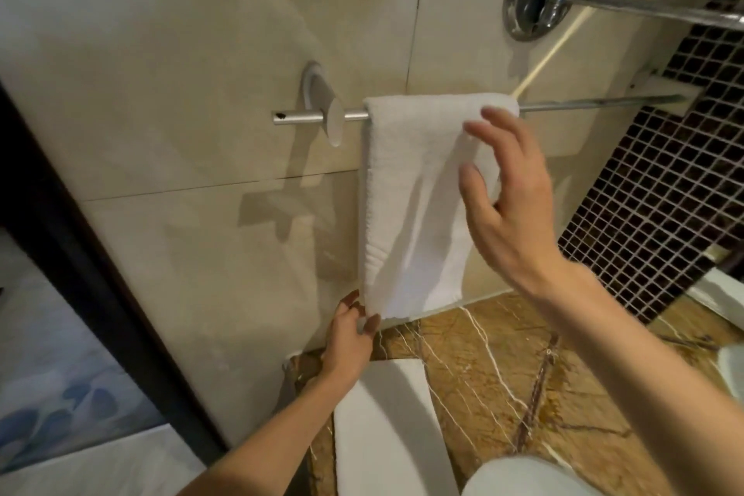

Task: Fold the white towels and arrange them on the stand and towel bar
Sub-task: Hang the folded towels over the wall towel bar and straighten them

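Your towel [418,189] hangs over the bar [354,116], long axis straight down; your left hand [348,338] pinches its bottom corner, nearest the hem; your right hand [511,213] is spread loose before its upper right edge, gripping nothing.

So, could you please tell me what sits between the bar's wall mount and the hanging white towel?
Nothing: in the head view only a short bare stretch of towel bar runs from the wall mount to the white towel.
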The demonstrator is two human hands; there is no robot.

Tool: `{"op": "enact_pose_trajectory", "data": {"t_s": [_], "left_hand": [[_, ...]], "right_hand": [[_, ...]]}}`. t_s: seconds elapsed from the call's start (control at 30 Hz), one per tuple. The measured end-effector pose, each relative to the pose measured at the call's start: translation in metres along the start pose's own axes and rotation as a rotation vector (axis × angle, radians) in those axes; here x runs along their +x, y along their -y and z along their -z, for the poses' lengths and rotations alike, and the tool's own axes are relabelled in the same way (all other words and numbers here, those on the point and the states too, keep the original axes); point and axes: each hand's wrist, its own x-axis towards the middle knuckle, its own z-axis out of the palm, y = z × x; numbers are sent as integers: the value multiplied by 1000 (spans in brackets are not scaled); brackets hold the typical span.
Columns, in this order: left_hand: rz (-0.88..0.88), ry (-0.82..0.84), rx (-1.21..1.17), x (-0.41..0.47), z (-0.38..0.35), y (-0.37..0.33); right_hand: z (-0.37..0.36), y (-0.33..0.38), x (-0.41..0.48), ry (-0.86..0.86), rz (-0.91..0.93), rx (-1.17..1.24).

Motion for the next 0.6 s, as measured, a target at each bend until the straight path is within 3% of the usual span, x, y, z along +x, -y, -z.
{"op": "enact_pose_trajectory", "data": {"t_s": [0.23,0.4,0.6], "left_hand": [[-68,27,107,7,2,11],[-150,17,198,5,3,15],[-178,-53,96,2,3,18]], "right_hand": [[-9,13,75,285,191,-216],[-17,13,93,443,115,-260],[-19,8,101,519,83,-276]]}}
